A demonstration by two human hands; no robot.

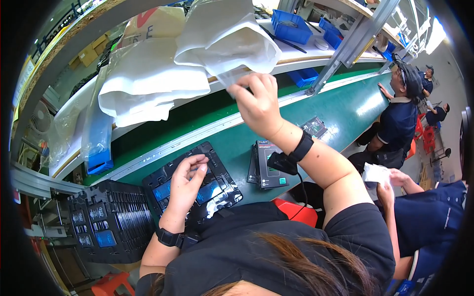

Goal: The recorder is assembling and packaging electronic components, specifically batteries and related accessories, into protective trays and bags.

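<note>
My right hand (257, 104) is raised in front of the shelf, its fingers pinched at a piece of clear plastic film (228, 79) by the mouth of a white-lined plastic bag (229, 44). Whether the film is part of that bag I cannot tell. Loosely curled, my left hand (185, 185) hovers over a black plastic tray (224, 172) with shiny blue packs (210, 191) in it; nothing shows between its fingers and thumb. Black boxes (270, 172) lie on the green bench to the right of the tray.
Many black trays (111, 222) are stacked at left. A second white bag (153, 79) hangs over the shelf edge, near a blue bin (291, 25). A flat package (314, 127) lies farther along the bench (345, 106). Co-workers (397, 116) sit close on the right.
</note>
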